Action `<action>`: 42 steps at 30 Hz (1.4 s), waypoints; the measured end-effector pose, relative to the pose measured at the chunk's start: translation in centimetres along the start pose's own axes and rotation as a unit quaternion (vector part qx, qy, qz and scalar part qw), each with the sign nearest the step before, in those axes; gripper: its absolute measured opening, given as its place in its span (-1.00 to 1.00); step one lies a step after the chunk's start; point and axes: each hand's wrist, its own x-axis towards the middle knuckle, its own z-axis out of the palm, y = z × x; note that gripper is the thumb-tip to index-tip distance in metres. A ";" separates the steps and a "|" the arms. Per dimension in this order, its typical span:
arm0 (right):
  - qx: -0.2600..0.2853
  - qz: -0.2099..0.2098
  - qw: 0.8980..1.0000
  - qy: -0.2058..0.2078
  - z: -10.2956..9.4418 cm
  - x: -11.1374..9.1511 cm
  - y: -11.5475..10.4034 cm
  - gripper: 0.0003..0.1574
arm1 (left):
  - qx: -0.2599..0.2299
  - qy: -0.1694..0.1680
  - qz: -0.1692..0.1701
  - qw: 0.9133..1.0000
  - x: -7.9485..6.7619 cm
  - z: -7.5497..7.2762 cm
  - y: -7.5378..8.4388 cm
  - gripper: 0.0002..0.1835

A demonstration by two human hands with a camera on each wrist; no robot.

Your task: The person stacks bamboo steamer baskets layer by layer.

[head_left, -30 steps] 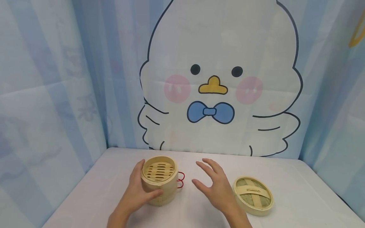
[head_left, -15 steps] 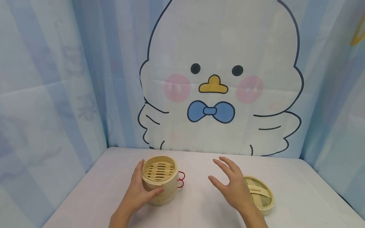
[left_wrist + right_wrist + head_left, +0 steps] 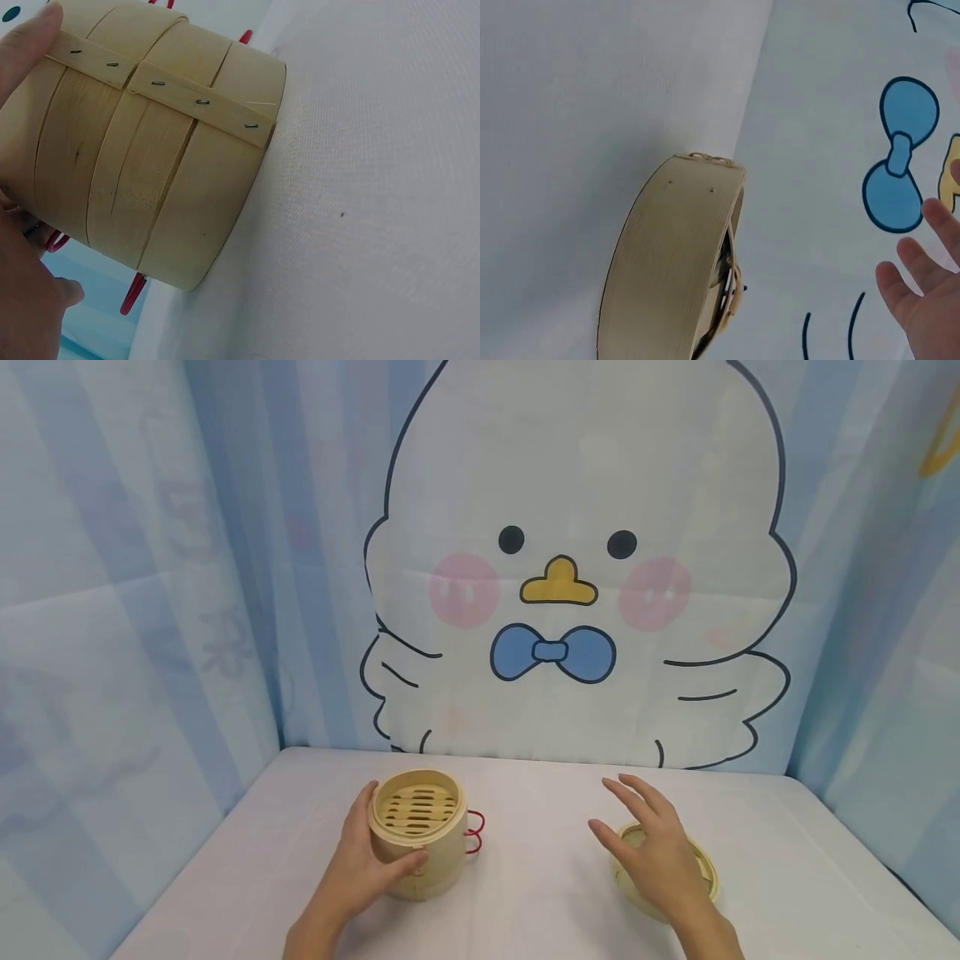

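Note:
A bamboo steamer basket (image 3: 442, 864), tall and round with a slotted top, stands upright on the left part of the table. My left hand (image 3: 358, 864) grips it from the left, with the thumb across its front and the fingers round the far side. Stapled bamboo bands on its wall (image 3: 165, 150) show in the left wrist view. Red loops (image 3: 475, 833) stick out on its right side. Over the round bamboo lid (image 3: 627, 888) hovers my right hand (image 3: 660, 864), fingers spread and holding nothing. It hides much of the lid, whose side (image 3: 664, 255) shows in the right wrist view.
A white cloth covers the table (image 3: 525, 877). Behind it hangs a backdrop (image 3: 570, 710) with a cartoon bird in a blue bow tie. Pale blue curtains (image 3: 135, 652) enclose the left and right sides.
My right hand has moved rightward from near the steamer basket to over the lid, fingers still spread. The left hand and the basket have stayed in place.

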 end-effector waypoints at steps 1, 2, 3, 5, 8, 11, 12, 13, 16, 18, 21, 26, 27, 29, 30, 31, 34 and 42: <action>-0.001 -0.002 1.000 0.003 -0.1 0.0 0.2 -0.32 | 0.000 0.000 0.000 1.000 0.0 0.0 0.0 0.35; 0.000 -0.005 1.000 0.007 -0.2 0.0 0.3 -0.32 | 0.000 -0.001 -0.001 1.000 0.0 0.0 0.0 0.35; 0.000 -0.009 1.000 0.011 -0.3 0.0 0.5 -0.33 | -0.001 -0.002 -0.001 1.000 0.0 0.0 0.0 0.35; -0.002 -0.017 1.000 0.018 -0.4 -0.1 0.7 -0.33 | -0.002 -0.003 -0.003 1.000 0.0 -0.1 0.0 0.35; -0.005 -0.024 0.999 0.023 -0.8 -0.1 1.2 -0.34 | -0.002 -0.003 -0.005 1.000 0.0 -0.1 0.1 0.34; -0.013 -0.025 0.999 0.024 -1.1 -0.2 1.7 -0.35 | -0.003 -0.003 -0.005 1.000 0.0 -0.1 0.2 0.34; -0.015 -0.025 0.999 0.024 -1.2 -0.3 1.8 -0.36 | -0.003 -0.003 -0.005 1.000 0.0 -0.1 0.2 0.34; -0.015 -0.023 0.999 0.023 -1.3 -0.3 2.0 -0.36 | -0.004 -0.003 -0.004 1.000 0.0 -0.1 0.2 0.34; -0.028 -0.004 1.000 0.008 -1.8 -0.5 2.6 -0.37 | -0.007 -0.004 -0.004 1.000 0.0 0.0 0.1 0.33; -0.036 0.010 0.999 -0.003 -2.0 -0.6 2.8 -0.38 | -0.007 -0.004 -0.004 1.000 0.0 -0.1 0.1 0.33; -0.043 0.022 0.999 -0.013 -2.4 -0.8 3.2 -0.39 | -0.006 -0.005 -0.006 1.000 0.0 -0.1 0.2 0.33; -0.062 0.033 0.997 -0.032 -2.9 -1.0 4.1 -0.40 | -0.009 -0.005 -0.011 1.000 -0.1 -0.2 0.2 0.33; -0.067 0.038 0.996 -0.039 -3.1 -1.1 4.3 -0.40 | -0.008 -0.006 -0.012 1.000 -0.1 -0.2 0.3 0.33; -0.075 0.052 0.994 -0.057 -3.3 -1.2 4.7 -0.40 | -0.009 -0.006 -0.014 1.000 -0.1 -0.2 0.3 0.33; -0.077 0.058 0.993 -0.064 -3.5 -1.3 4.8 -0.40 | -0.010 -0.006 -0.014 1.000 -0.1 -0.2 0.3 0.33; -0.078 0.064 0.992 -0.072 -3.6 -1.4 5.0 -0.40 | -0.010 -0.006 -0.015 1.000 0.0 -0.2 0.3 0.33; -0.080 0.077 0.990 -0.092 -3.9 -1.6 5.5 -0.40 | -0.011 -0.006 -0.015 1.000 0.0 -0.1 0.3 0.33; -0.096 0.099 0.981 -0.134 -4.1 -1.8 6.5 -0.42 | -0.015 -0.005 -0.011 1.000 0.0 -0.2 0.1 0.32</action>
